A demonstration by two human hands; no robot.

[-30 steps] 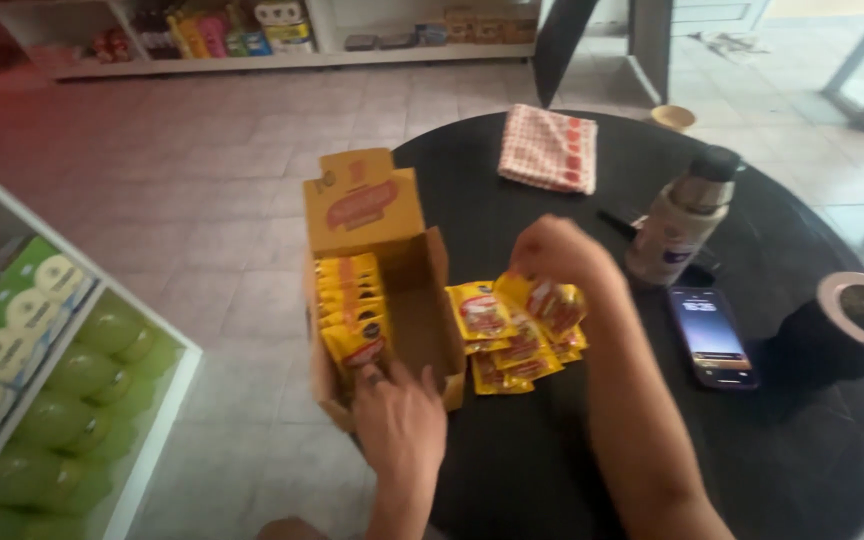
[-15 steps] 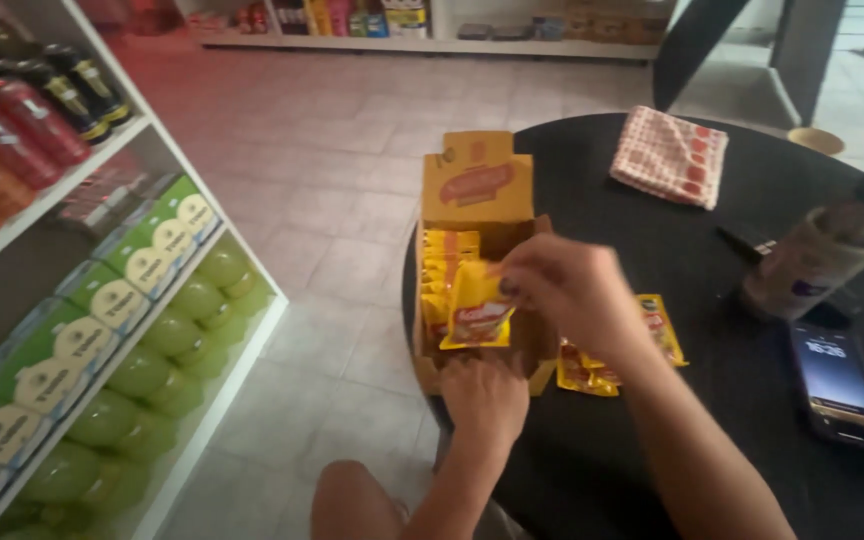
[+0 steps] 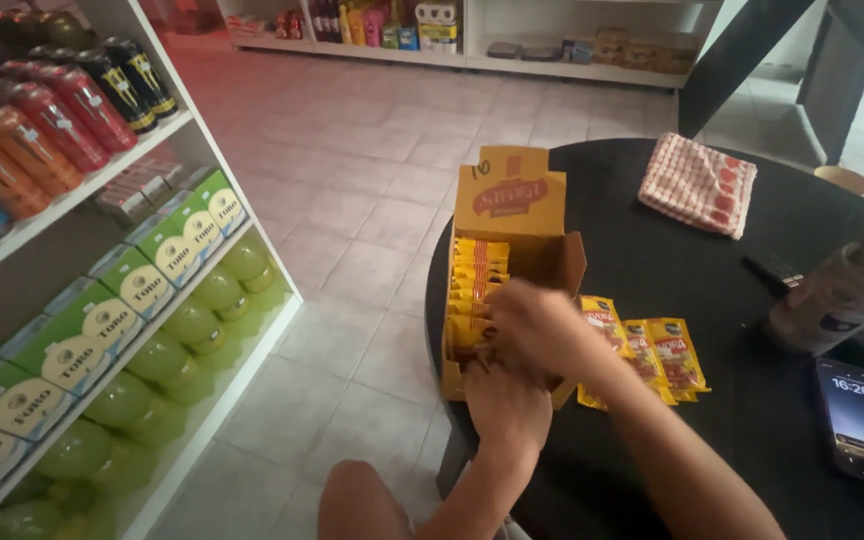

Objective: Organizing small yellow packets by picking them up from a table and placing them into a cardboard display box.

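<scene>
Your left hand (image 3: 505, 405) steadies the yellow carton (image 3: 507, 270) while your right hand (image 3: 537, 325), fingers curled, tucks a sachet in—keep it upright, flush with the row.

Both hands, the right hand (image 3: 537, 325) above the left hand (image 3: 505, 408), reach into the open yellow carton (image 3: 512, 255) of sachets (image 3: 477, 268) on the round black table (image 3: 652, 260).

Right hand (image 3: 537, 328) motion-blurred inside yellow cardboard box (image 3: 507, 265), fingertips and grasp hidden; tan insulated bottle (image 3: 845, 290) blurred, cut by right edge.

Right hand (image 3: 537, 325) curled above left hand (image 3: 505, 405).
</scene>
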